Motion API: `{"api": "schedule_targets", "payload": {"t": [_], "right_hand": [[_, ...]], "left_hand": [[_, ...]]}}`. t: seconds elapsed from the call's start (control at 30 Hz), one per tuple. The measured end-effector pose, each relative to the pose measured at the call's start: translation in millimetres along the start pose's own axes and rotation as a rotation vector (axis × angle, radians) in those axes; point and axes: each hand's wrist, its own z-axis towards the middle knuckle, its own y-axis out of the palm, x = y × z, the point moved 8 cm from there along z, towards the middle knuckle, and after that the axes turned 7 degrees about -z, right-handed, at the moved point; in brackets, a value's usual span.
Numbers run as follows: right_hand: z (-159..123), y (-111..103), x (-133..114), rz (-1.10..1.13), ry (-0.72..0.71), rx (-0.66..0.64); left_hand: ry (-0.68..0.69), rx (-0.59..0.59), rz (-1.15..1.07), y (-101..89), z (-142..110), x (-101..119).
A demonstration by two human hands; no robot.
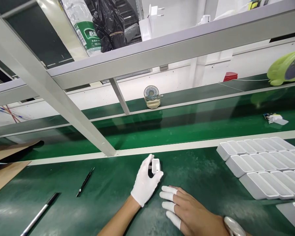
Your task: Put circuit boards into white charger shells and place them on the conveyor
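A small white plastic box (pixel 155 166), open at the top, stands on the green work surface. My left hand (pixel 145 183), in a white glove, grips it with the fingers at the far side and the thumb at the near side. Just to the right, my right hand (pixel 184 208) is stretched out palm down over the surface, with white finger cots on its fingertips and a watch at the wrist. Nothing shows in its fingers, and its thumb is hidden. Rows of similar white boxes (pixel 258 167) sit side by side at the right.
A black pen (pixel 85 182) and a silver marker-like stick (pixel 40 214) lie at the left, near cardboard (pixel 8 177). Beyond the pale edge runs a green belt (pixel 186 127) carrying a small part (pixel 275 118). A slanted metal post (pixel 71 108) and shelf beam (pixel 162 49) rise ahead. Fans (pixel 151 96) stand behind.
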Motion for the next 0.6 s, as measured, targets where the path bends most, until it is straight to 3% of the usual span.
{"api": "schedule_targets", "payload": {"t": [0.07,0.13,0.23,0.37,0.47,0.6], "right_hand": [[0,0,0,-0.003,-0.001,-0.014],[0,4,0,-0.007,-0.003,-0.032],[-3,13,4,-0.004,0.000,-0.033],[-8,25,7,0.015,-0.024,0.021],[-9,31,8,0.030,-0.052,0.044],[-6,35,10,0.071,-0.052,-0.039]], "left_hand": [[0.149,0.131,0.056,-12.9,-7,15],[0.360,0.174,0.120,-17.2,-19,37],[0.548,-0.051,0.132,2.7,-39,62],[0.607,-0.382,0.139,36.7,-55,80],[0.609,-0.399,0.122,40.5,-55,84],[0.558,-0.372,0.086,37.7,-52,80]]}}
